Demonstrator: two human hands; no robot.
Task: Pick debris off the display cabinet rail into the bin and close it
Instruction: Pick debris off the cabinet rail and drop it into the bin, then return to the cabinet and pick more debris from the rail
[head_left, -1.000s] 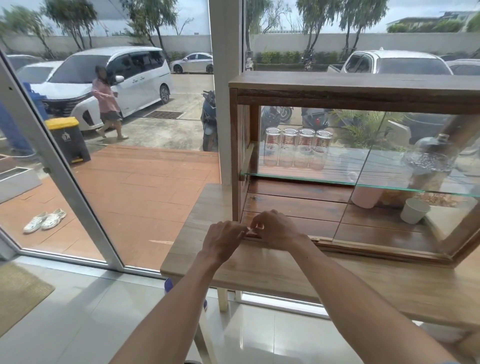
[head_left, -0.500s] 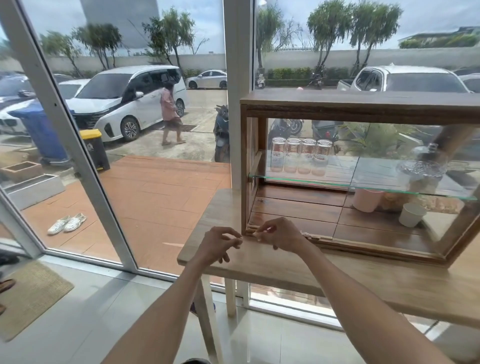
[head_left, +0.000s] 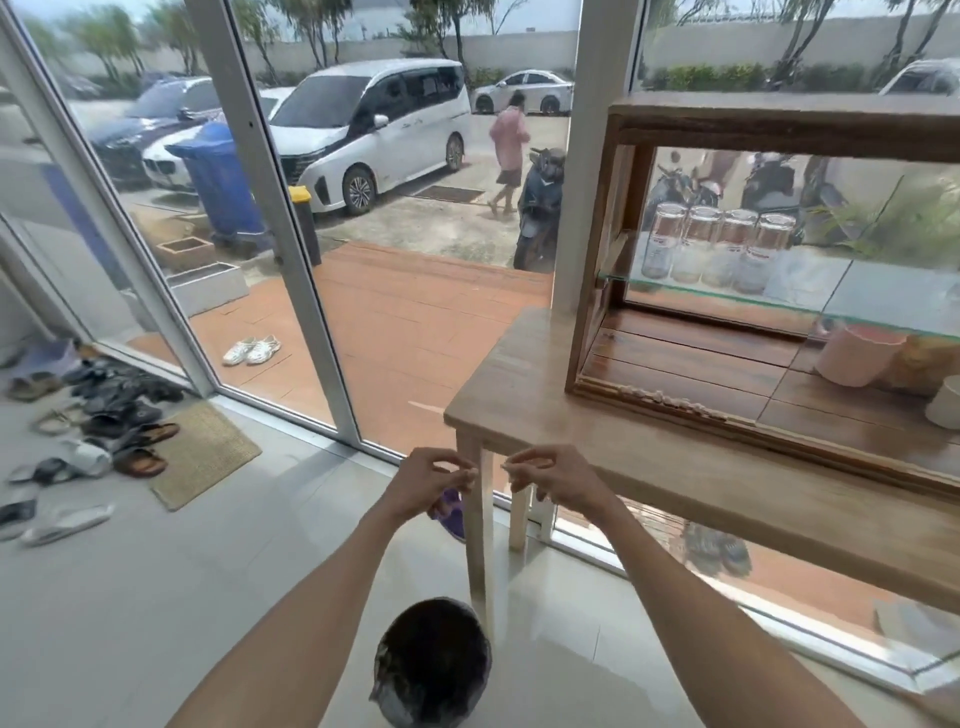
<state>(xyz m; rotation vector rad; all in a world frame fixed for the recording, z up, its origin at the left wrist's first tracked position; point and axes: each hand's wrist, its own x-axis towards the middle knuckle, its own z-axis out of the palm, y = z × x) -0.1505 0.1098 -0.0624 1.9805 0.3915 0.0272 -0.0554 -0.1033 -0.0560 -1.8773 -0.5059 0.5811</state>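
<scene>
Pale debris crumbs (head_left: 670, 399) dot the wooden rail; both hands' grips pinch tiny bits above the round bin (head_left: 431, 660).

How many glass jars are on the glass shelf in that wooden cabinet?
4. The glass jars stand in a row at the shelf's left end: first, second, third, fourth. Glare further right may hide more.

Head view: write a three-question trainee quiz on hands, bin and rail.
1. True or false: both hands touch the rail.
2. What lies along the rail? A) pale debris B) jars C) shoes
3. Fill in: the bin sits on the ____, below the hands.

Key: 1. False: the left hand and right hand are off the table, fingers pinched, above the bin. 2. A. 3. floor.
</scene>
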